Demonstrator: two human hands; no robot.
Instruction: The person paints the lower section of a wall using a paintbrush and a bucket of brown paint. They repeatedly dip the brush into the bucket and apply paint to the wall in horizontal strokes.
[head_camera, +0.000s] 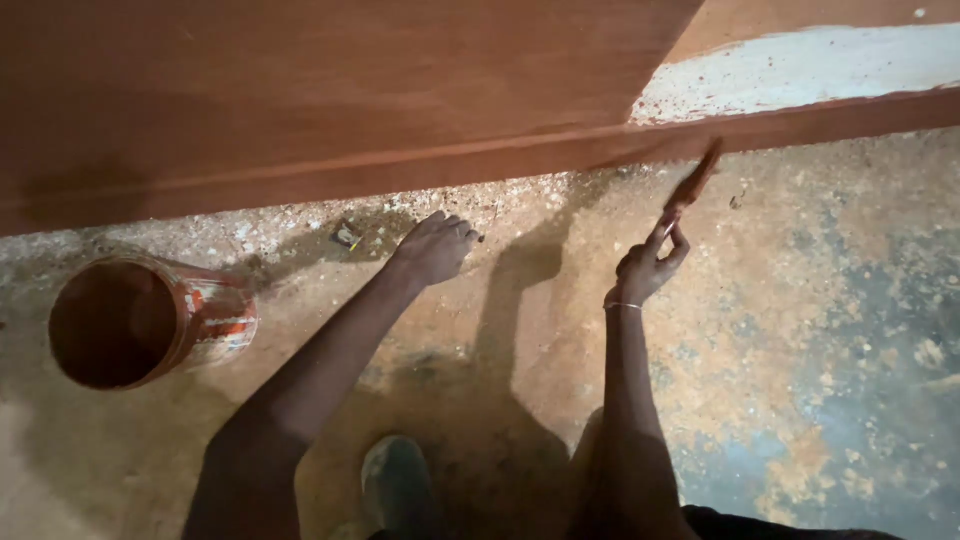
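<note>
A brush (692, 186) is pinched in the right hand (645, 268), bristles at the lower edge of the red-brown board (330, 100). The left hand (435, 247) is propped, fingers curled, on the floor (800, 330). Strokes are best kept along the edge. A paint tin (150, 320) stands well left.

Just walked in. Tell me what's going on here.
A person crouches on a dusty floor before a reddish-brown wooden panel. The right hand holds a paintbrush, its bristles at the panel's lower edge. The left hand rests fingertips on the floor. A paint can holding brown liquid sits tilted to the left.
</note>
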